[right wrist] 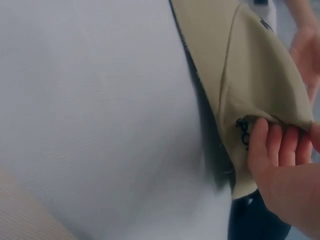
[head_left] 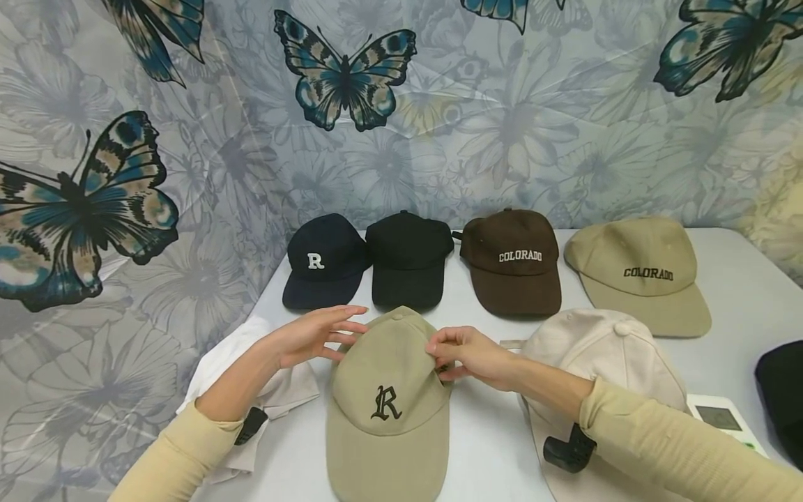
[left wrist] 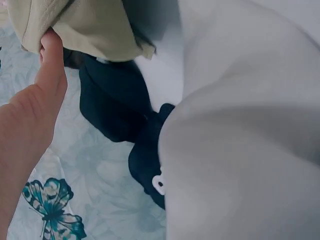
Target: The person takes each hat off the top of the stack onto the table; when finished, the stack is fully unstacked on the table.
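Observation:
A khaki baseball cap (head_left: 387,457) with a dark gothic R lies front and centre in the head view, its brim toward me. My left hand (head_left: 310,338) is at the left side of its crown, fingers fairly straight and spread. In the left wrist view, that hand's fingertips meet the cap's fabric (left wrist: 95,30). On the crown's right side, my right hand (head_left: 473,355) pinches a fold of cloth between thumb and fingers. The right wrist view shows this hand (right wrist: 285,170) on the cap (right wrist: 265,70), beside dark lettering partly hidden by the fingers.
Along the table's back stand a navy cap (head_left: 325,258), a black cap (head_left: 408,261), a brown Colorado cap (head_left: 513,265) and a tan Colorado cap (head_left: 640,272). A cream cap (head_left: 602,355) lies under my right forearm, near a white device (head_left: 721,418). White cloth headwear (head_left: 219,355) lies left.

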{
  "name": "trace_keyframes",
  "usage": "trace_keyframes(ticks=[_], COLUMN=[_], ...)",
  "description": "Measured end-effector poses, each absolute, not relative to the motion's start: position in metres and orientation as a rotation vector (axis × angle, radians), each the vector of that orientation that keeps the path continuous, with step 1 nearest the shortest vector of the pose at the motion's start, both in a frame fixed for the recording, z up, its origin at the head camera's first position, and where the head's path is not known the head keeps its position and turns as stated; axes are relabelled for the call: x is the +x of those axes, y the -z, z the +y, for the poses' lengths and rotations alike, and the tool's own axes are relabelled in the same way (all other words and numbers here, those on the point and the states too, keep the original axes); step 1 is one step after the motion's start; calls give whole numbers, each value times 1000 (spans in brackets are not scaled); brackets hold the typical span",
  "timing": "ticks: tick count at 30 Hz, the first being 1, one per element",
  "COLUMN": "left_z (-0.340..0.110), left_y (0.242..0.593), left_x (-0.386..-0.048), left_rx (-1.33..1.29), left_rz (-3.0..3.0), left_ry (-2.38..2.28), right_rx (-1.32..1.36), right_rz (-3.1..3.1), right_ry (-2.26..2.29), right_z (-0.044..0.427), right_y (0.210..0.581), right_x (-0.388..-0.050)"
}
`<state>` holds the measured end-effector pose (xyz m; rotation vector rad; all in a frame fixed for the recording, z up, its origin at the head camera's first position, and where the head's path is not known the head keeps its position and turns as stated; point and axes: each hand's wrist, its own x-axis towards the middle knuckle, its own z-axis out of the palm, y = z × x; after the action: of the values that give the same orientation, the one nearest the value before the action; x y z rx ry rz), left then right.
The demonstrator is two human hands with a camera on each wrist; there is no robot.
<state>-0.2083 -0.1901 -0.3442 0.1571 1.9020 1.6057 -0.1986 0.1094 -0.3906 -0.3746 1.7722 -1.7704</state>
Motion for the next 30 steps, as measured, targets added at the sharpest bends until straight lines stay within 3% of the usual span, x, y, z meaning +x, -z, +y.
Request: trace_keyframes(ticks=[30], left_z=[-173], left_y=[356], left_x=[-212], left_rx=[148], left_rz=[1884], left_ry=[-1595], right_rx=[-350], right_rz=[1821], right_ry=[1745], right_z=[127], right_y=[390], right_x=[-198])
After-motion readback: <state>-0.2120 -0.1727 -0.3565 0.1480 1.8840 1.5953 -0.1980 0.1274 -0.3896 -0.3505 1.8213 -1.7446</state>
